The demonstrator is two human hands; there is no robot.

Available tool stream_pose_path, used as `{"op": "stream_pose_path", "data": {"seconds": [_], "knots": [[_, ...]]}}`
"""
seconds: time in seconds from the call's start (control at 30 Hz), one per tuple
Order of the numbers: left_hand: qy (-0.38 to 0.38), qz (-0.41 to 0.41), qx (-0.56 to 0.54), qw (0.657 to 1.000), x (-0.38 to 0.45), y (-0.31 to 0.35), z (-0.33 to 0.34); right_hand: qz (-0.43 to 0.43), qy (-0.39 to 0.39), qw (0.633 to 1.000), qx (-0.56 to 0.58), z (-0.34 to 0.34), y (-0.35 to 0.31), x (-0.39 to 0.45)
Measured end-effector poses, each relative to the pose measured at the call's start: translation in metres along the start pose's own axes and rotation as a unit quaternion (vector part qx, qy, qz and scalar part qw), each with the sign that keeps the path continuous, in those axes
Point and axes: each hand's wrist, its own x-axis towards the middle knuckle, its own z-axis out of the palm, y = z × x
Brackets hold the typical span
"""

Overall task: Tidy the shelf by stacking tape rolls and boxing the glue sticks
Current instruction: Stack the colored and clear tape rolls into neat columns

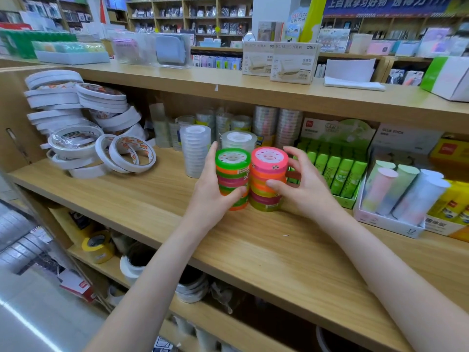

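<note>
Head view, only one we've got. Both hands on the wooden shelf (pixel 157 194), mid-board.

Left hand (pixel 212 196) grips the green-topped stack of coloured tape rolls (pixel 232 179): fingers up the far-left side, thumb curled across the near face, clamped on it. Right hand (pixel 302 189) is at the pink-topped stack (pixel 269 179): thumb presses the near side, fingers spread and curved round the far-right side. Looks like a loose hold; can't tell whether the far fingers actually touch. The two stacks stand upright, touching each other, bases on the board.

Just behind them: two clear tape stacks (pixel 195 148), upright, and more clear rolls against the back wall.

Far left: white double-sided tape rolls (pixel 83 123) in a heap. Some are piled crooked, several lean on edge, and one wrapped bundle lies at the front. Not tidy.

Right: green glue sticks (pixel 337 174) stand in rows in their open display box (pixel 346 201), looking mostly filled. Right of that, a white tray (pixel 388 222) holds pastel tubes, with yellow glue packs at the edge of frame.

Status, my read:
- coloured tape: stacked, being squared up or positioned now
- clear tape: looks done
- white tape pile: still to do, biggest chunk left
- glue sticks: green ones appear boxed; no loose ones visible on the board, but the right edge is cut off, so can't confirm.
</note>
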Motion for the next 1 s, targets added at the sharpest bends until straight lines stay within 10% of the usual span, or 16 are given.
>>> {"op": "stream_pose_path", "data": {"seconds": [0.47, 1.0], "knots": [[0.006, 0.030, 0.021, 0.999, 0.001, -0.004, 0.000, 0.006, -0.023, 0.997, 0.069, -0.003, 0.001, 0.000], [-0.003, 0.049, 0.098, 0.994, 0.003, -0.010, -0.006, -0.067, -0.001, 0.992, -0.105, 0.002, 0.006, -0.002]]}}
